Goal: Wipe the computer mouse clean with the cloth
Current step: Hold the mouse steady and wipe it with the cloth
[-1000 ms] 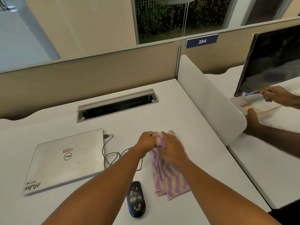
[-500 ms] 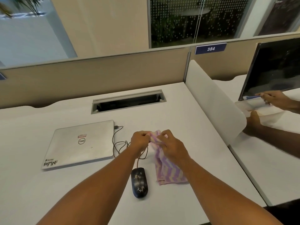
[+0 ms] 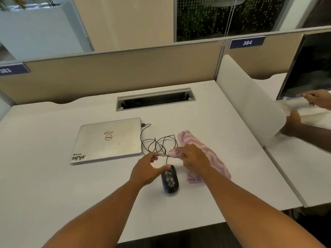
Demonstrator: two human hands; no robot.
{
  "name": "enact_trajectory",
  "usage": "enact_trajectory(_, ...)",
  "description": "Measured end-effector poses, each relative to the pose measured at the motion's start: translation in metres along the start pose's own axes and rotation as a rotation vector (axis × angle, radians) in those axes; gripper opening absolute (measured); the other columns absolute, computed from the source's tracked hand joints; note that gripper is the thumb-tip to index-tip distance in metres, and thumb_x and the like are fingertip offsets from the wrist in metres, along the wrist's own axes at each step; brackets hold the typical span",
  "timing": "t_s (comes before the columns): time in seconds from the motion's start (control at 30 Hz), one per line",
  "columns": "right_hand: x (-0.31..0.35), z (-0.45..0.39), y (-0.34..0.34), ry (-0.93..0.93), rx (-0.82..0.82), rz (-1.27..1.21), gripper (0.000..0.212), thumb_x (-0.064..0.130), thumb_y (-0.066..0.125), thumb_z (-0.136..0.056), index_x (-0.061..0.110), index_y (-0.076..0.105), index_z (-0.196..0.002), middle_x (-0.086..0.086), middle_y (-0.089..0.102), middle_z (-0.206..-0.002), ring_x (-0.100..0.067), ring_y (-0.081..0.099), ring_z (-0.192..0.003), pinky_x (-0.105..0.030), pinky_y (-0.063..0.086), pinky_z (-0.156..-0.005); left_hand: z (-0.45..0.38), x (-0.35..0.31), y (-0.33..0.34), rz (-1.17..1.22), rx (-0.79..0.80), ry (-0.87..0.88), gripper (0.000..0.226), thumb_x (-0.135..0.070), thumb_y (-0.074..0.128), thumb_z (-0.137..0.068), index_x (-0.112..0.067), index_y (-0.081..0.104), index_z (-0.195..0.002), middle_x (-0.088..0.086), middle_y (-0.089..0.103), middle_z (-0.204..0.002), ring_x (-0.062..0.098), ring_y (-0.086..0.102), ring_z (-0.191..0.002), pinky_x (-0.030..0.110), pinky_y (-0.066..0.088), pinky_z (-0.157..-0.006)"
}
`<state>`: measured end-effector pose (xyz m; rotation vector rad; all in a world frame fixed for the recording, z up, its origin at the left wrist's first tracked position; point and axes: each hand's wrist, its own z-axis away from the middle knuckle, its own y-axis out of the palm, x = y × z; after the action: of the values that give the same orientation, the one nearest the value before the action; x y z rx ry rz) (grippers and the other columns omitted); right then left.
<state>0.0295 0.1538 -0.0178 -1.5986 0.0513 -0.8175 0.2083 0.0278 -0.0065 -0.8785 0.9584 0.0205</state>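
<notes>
While my right hand [image 3: 194, 158] pinches a bunched corner of the cloth [image 3: 206, 154] between thumb and fingers, my left hand [image 3: 146, 170] hovers with its fingers spread and curved, gripping nothing. The mouse [image 3: 169, 180] lies on the desk [image 3: 53, 185], toward my body from both hands and between them. Its long axis runs roughly away from me, tail end nearest, with the cable [image 3: 157, 145] leaving its far end in loose loops toward the laptop [image 3: 107, 140]. Pale specks of dirt show on its dark top shell.

The left hand is nearer: its thumb sits at the mouse's far left edge, touching or just short of it; I cannot tell which. The right hand is just beyond and to the right of the mouse, with the rest of the cloth trailing on the desk beside the mouse's right flank, apart from it.

Judgement: the wipe has not yet begun. The coming move calls for the left hand to steady the mouse by its sides, and for the right hand to bring the pinched cloth back and leftward onto the shell, then stroke along the long axis. Risk: the looped cable lies just beside the pinched corner and could snag in the cloth.
</notes>
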Motion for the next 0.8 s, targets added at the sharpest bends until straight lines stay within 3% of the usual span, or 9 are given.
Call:
enact_trajectory(0.17,0.008,0.006,0.015,0.036,0.046,-0.104,0.026,0.032,0.046,-0.094,0.032,0.063,-0.113,0.003,0.060,-0.099,-0.015,0.055,-0.097,-0.031,0.042,-0.079,0.014,0.016,0.009,-0.162,0.131,0.006,0.124,-0.079,0.080,-0.045,-0.038,0.031,-0.150,-0.017,0.037,-0.154,0.010,0.038,-0.140,0.034,0.035,-0.112)
enact_trajectory(0.27,0.010,0.007,0.023,0.022,0.061,-0.095,0.025,0.029,0.047,-0.095,0.027,0.063,-0.114,0.001,0.059,-0.103,-0.019,0.055,-0.098,-0.032,0.043,-0.080,0.016,0.022,0.017,-0.234,0.193,0.014,0.134,-0.075,0.084,-0.044,-0.035,0.019,-0.154,-0.010,0.017,-0.164,0.018,0.016,-0.151,0.045,0.019,-0.122)
enact_trajectory(0.4,0.014,0.006,0.031,0.008,0.045,-0.044,0.030,0.021,0.046,-0.095,0.022,0.059,-0.123,-0.003,0.056,-0.112,-0.022,0.055,-0.101,-0.035,0.048,-0.082,0.012,0.037,0.030,-0.269,0.274,0.036,0.144,-0.075,0.084,-0.045,-0.029,0.007,-0.158,-0.004,-0.009,-0.167,0.016,-0.013,-0.153,0.047,-0.004,-0.124)
enact_trajectory(0.53,0.018,0.003,0.038,0.002,0.080,-0.015,0.040,0.014,0.050,-0.092,0.023,0.055,-0.130,-0.004,0.054,-0.112,-0.023,0.053,-0.104,-0.040,0.050,-0.083,0.010,0.050,0.038,-0.272,0.265,0.055,0.146,-0.076,0.083,-0.046,-0.028,0.002,-0.158,-0.004,-0.011,-0.167,0.015,-0.018,-0.151,0.049,-0.007,-0.123)
enact_trajectory(0.8,0.020,0.000,0.046,-0.011,0.159,-0.018,0.043,0.009,0.052,-0.089,0.022,0.058,-0.130,-0.002,0.051,-0.118,-0.021,0.050,-0.109,-0.036,0.049,-0.085,0.006,0.051,0.046,-0.283,0.235,0.071,0.142,-0.072,0.083,-0.050,-0.028,0.003,-0.159,0.000,-0.005,-0.168,0.017,-0.016,-0.152,0.048,-0.013,-0.120)
